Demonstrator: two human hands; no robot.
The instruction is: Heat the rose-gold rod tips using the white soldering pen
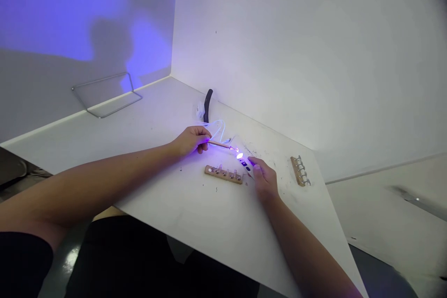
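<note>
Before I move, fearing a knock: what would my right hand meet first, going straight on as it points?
Probably the stick in your left hand, just beyond the lamp that your right hand holds, though depth is unclear.

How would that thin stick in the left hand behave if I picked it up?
The thin stick looks straight though the left hand holds only one end, so it's probably stiff. It's slender, so likely light. Its narrow shape might let it roll if set down.
</note>
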